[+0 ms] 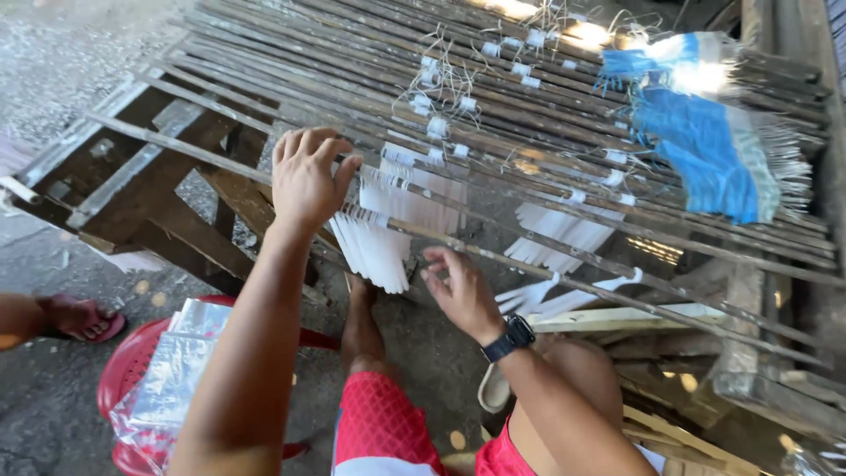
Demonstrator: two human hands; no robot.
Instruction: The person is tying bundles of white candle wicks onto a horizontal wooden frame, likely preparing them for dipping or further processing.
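White strips (374,247), thin and flat, hang in a bunch from a long thin rod (493,256) on a slanted rack of many such rods (291,53). The bunch sits at the near, lower part of the rack, between the two hands.

Left hand (304,181): fingers curled over the rod just left of the bunch, thumb side against the strips' top edge; gripping the rod. Right hand (460,291): half open, fingers loosely bent, fingertips just beside the lower right edge of the bunch; contact cannot be told; nothing seen held. Black watch (511,338) on that wrist.

More white strips (564,231) hang farther right on the same rods. Blue strips (696,154) hang at the upper right, well apart from the hands. Small white ties (438,126) with loose threads dot the rods above.

Below the rack: dark wooden frame (167,211). Under the left forearm, red plastic stool (128,361) carrying clear plastic sheets (181,361). Red patterned shorts (379,423) at bottom. At far left, another person's foot in a red sandal (84,319).
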